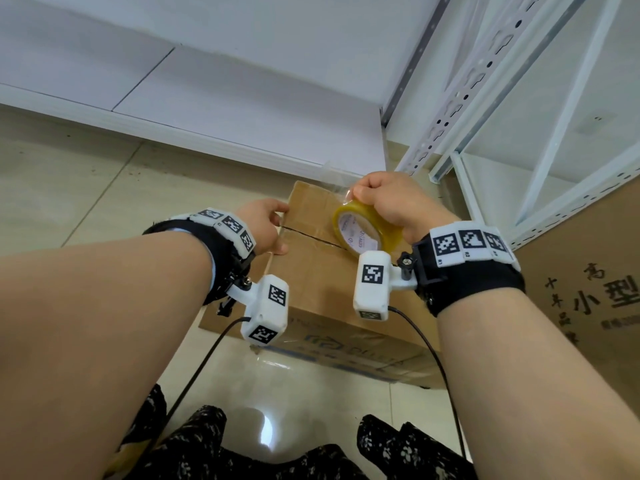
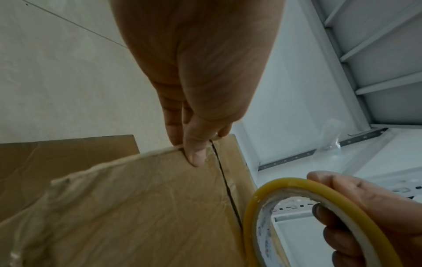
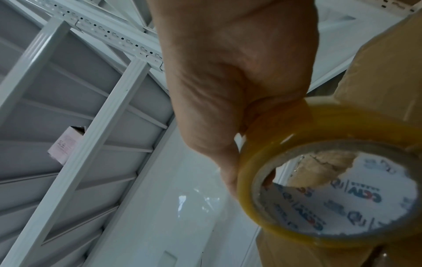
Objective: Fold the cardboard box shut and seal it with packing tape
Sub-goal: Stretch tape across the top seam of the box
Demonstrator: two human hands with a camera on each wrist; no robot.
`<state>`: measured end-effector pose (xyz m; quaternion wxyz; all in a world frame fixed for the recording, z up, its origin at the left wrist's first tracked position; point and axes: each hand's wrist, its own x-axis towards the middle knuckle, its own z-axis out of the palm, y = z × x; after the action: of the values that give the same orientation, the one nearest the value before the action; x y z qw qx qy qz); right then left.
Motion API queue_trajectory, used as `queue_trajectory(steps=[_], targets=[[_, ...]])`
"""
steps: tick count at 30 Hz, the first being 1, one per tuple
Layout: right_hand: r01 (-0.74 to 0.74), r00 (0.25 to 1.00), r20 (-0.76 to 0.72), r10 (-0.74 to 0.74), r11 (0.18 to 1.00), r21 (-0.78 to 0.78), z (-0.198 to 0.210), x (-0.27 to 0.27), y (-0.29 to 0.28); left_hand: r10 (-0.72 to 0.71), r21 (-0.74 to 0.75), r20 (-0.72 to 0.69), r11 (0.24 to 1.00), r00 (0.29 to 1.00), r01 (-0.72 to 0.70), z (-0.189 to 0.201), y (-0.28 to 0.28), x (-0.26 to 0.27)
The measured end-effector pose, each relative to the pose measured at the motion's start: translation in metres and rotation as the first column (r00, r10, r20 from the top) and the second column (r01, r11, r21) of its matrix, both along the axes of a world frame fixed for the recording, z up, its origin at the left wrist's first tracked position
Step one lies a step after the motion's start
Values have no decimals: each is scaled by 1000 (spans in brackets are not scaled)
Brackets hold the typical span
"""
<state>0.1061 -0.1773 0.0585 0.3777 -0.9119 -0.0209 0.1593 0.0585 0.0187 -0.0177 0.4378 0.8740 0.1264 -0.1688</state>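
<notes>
Resting on the tiled floor [image 1: 86, 188] near white metal shelving [image 1: 485, 109], the cardboard box [image 1: 311, 271] has its top flaps folded down, a dark seam [image 1: 311, 239] running across between them. The left hand [image 1: 261, 225] pinches the box's left edge at the seam, thumb on top. The right hand [image 1: 391, 202] has its grip curled round a yellowish packing tape roll [image 1: 367, 230], held upright over the seam's right end.
</notes>
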Motion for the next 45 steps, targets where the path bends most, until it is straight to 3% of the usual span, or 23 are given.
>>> queue_trajectory(steps=[7,12,14,17,21,24,28,30,32,34,36,42,45], targets=[[-114,993,-22,113,992,-51,-6,-5,17,51,-49,3,998,999,-51,2,0,0],[-157,986,36,164,976,-152,-8,-3,32,131,-395,27,912,991,-109,25,1,6],[-183,980,45,194,965,-190,-8,-4,36,125,-445,13,889,992,-106,30,2,6],[-212,974,32,224,954,-214,-5,-5,37,237,-399,70,897,969,-190,29,7,9],[-276,961,-29,275,953,-121,-6,-6,28,300,-332,96,908,949,-254,34,16,15],[-325,945,-99,312,926,-193,-15,2,12,336,-319,21,895,942,-312,39,25,22],[-259,963,-128,238,947,-190,-34,3,-1,369,-278,-174,871,913,-405,36,34,22],[-216,972,-113,204,971,-102,-37,2,2,416,-381,-196,802,888,-460,30,37,21],[-97,987,-113,113,986,132,-40,3,5,463,-488,-225,708,857,-511,25,40,21],[10,989,-139,41,938,345,-45,4,7,481,-590,-273,600,833,-540,23,41,23],[58,981,-191,36,885,463,-52,4,10,472,-637,-328,529,818,-561,20,40,22],[114,959,-277,63,806,581,-68,7,9,413,-677,-417,453,809,-580,8,39,17],[95,971,-235,48,824,559,-71,9,9,424,-634,-420,497,803,-593,12,32,19]])
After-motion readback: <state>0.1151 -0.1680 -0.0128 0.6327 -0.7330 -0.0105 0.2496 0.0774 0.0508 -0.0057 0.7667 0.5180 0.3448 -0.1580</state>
